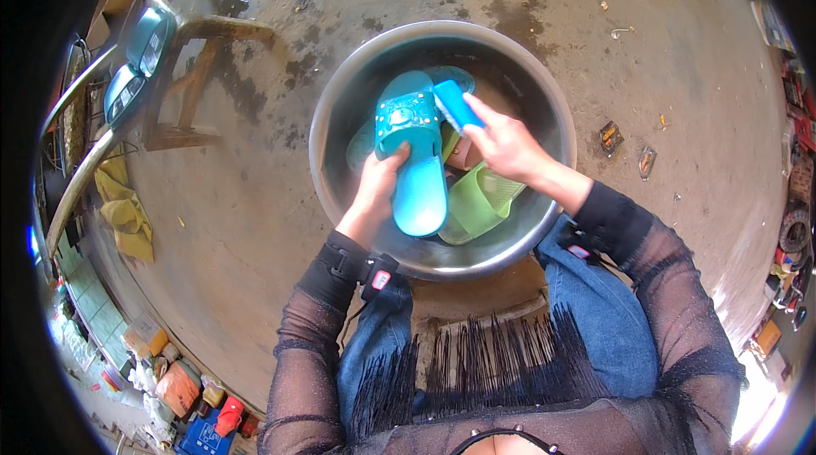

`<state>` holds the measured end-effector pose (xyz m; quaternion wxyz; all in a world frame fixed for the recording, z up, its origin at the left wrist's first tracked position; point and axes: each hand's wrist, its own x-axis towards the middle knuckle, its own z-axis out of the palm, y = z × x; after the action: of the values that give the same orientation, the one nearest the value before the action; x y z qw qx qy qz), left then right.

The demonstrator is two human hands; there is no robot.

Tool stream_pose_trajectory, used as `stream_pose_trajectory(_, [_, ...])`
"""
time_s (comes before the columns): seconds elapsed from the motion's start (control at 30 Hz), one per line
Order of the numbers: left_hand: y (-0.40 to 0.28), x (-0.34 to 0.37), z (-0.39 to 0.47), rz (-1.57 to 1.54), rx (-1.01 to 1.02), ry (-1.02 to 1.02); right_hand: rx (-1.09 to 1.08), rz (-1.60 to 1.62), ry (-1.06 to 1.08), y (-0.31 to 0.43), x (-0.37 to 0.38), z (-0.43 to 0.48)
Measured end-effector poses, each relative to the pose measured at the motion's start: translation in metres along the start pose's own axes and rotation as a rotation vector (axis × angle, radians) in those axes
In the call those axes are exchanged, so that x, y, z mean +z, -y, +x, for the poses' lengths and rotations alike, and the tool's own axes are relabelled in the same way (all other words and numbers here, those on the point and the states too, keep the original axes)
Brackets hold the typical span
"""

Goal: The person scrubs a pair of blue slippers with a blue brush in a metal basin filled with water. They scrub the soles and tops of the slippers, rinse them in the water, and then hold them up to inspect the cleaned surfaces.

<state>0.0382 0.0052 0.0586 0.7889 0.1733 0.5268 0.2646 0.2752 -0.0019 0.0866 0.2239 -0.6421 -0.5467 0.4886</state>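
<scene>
My left hand (377, 190) grips a turquoise slide slipper (419, 190) by its side, thumb on top near the studded strap. The slipper is held over a large round metal basin (443, 269). In my right hand (507, 143) is a blue scrubbing brush (456, 106), its pale bristles towards the slipper's strap. A green slide slipper (477, 206) lies in the basin below my right hand. Beside it, a pinkish slipper (464, 154) is partly covered. Another bluish slipper (454, 78) shows behind the held one, mostly hidden.
A wooden chair (223, 28) stands on the concrete floor at the upper left, near turquoise-framed mirrors (152, 41). A yellow cloth (123, 209) lies at the left. Small wrappers (611, 138) are on the floor right of the basin. Mixed goods line both side edges.
</scene>
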Motion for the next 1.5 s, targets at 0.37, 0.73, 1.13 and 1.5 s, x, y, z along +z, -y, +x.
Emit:
stream_pose_trajectory(0.37, [0.025,0.012,0.015,0.114,0.137,-0.105,-0.048,-0.404,0.011,0.011,0.034,0.022])
stream_pose_trajectory(0.73, [0.035,0.015,0.023,0.049,0.202,-0.201,-0.07,-0.309,0.182,0.005,0.02,-0.014])
stream_pose_trajectory(1.13, [0.04,0.006,0.03,0.034,0.21,-0.138,-0.094,-0.385,0.215,0.006,0.018,0.032])
stream_pose_trajectory(1.5, [0.043,0.011,0.032,0.112,0.208,-0.238,-0.092,-0.483,0.137,0.002,0.033,0.083])
